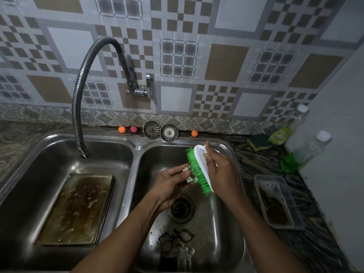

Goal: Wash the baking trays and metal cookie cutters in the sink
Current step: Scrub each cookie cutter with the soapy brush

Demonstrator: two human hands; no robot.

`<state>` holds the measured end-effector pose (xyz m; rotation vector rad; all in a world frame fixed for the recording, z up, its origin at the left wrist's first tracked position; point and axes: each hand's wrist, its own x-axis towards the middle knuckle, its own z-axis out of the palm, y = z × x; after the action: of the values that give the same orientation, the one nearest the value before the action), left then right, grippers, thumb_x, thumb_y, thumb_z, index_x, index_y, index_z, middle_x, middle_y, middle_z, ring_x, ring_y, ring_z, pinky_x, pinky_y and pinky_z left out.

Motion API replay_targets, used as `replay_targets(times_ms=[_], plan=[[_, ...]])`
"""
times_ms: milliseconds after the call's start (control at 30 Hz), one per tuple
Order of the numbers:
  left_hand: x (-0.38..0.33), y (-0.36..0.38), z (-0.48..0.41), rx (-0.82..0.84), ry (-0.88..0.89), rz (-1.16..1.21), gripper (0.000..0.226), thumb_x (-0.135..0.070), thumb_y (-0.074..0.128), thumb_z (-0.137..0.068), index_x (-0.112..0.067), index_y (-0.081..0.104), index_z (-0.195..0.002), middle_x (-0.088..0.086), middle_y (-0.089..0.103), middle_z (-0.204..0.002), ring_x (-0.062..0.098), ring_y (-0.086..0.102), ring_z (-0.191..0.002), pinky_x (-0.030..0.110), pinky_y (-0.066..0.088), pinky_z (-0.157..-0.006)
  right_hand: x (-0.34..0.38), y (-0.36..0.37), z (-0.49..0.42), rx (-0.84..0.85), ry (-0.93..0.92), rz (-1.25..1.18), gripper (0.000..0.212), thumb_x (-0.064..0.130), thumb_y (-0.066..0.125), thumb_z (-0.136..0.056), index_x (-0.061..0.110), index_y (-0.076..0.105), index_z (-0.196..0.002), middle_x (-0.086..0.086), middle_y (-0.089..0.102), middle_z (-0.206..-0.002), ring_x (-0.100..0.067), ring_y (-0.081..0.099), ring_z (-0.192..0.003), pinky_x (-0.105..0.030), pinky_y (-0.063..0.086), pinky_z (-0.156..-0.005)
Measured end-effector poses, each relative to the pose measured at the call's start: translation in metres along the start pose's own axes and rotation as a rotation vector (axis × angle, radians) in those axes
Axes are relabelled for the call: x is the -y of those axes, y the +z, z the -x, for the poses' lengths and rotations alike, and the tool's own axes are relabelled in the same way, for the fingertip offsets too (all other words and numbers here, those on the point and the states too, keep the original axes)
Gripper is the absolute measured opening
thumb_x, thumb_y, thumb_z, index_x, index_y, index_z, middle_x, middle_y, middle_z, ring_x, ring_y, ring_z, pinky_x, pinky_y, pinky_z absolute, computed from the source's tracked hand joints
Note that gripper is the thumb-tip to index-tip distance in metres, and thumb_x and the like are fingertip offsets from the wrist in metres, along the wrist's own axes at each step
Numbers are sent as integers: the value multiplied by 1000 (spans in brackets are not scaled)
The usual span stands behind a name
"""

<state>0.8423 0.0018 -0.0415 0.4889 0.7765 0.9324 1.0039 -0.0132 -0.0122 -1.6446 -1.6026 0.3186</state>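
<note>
Over the right basin (226,223) my left hand (171,184) grips a small metal cookie cutter (190,175) by its edge. My right hand (220,168) holds a white scrub brush with green bristles (199,170), and the bristles press against the cutter. Several more metal cookie cutters (177,243) lie in a heap on the basin floor near the front, below the drain (182,209). A stack of stained, wet baking trays (76,209) lies flat in the left basin (35,174).
The flexible faucet hose (78,107) hangs over the left basin. Two strainer plugs (160,131) and small coloured balls sit on the back ledge. On the right counter are a sponge (259,142), two bottles of green liquid (303,152) and a clear plastic tray (277,201).
</note>
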Motion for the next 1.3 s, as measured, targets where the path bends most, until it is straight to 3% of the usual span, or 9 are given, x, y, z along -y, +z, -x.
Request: replay_targets(times_ms=[100,200,367,467,600,867,1000,1233,1300], plan=[[-2,0,1,14,-27,-51,26,-1,69,-72,-1,71,-98,11,75,-91,18,73,-77,27,58,-64,3,3,2,74,17,-97,40,35,49,-99,39,46,-139,-2,66,-116,-13,62,-103,-33,51,-87],[1,-3,2,8,-49,-55,28,-2,70,-71,0,70,-99,11,75,-91,20,73,-76,27,58,-62,-2,8,-2,105,43,-14,40,37,47,-99,41,45,-139,-3,64,-117,-17,61,-105,-41,53,-88],[0,-7,1,-17,-53,-52,32,-5,70,-72,2,70,-103,17,74,-98,25,72,-84,34,61,-71,0,13,2,77,32,-88,38,33,49,-99,35,51,-137,-5,67,-118,-16,63,-106,-35,52,-89],[2,-6,3,1,-51,-72,32,-4,70,-71,0,71,-103,15,75,-95,24,73,-81,31,60,-66,-8,10,-2,99,89,-51,38,30,49,-100,32,50,-138,-6,64,-124,-17,60,-111,-27,47,-90],[2,-5,-1,-10,-31,-59,19,-2,69,-71,-1,76,-89,16,75,-91,23,73,-78,31,61,-67,-5,13,5,86,57,-76,39,39,48,-99,41,46,-138,-1,69,-113,-14,65,-97,-35,53,-80],[9,-11,-2,-38,-52,-68,35,-6,72,-72,6,70,-105,22,72,-103,27,70,-87,34,61,-76,-4,18,9,81,43,-20,41,44,44,-97,40,46,-138,-3,70,-107,-17,65,-92,-37,54,-77],[11,-12,-1,-14,-68,-80,43,-6,71,-74,9,66,-114,24,69,-114,33,67,-102,43,54,-95,-12,16,4,83,84,1,38,30,50,-99,29,51,-137,-9,70,-112,-20,65,-98,-36,52,-82],[13,-13,-1,8,-76,-58,36,-5,69,-75,7,68,-109,20,72,-107,27,71,-94,36,60,-83,-15,18,6,75,92,12,39,32,50,-99,31,50,-138,-10,71,-105,-19,65,-90,-33,51,-75],[15,-16,-1,-17,-75,-56,33,-7,70,-74,4,70,-105,21,72,-108,27,71,-94,38,58,-88,-12,19,8,76,82,-14,39,37,49,-98,33,51,-137,-8,71,-109,-18,66,-92,-34,53,-77]])
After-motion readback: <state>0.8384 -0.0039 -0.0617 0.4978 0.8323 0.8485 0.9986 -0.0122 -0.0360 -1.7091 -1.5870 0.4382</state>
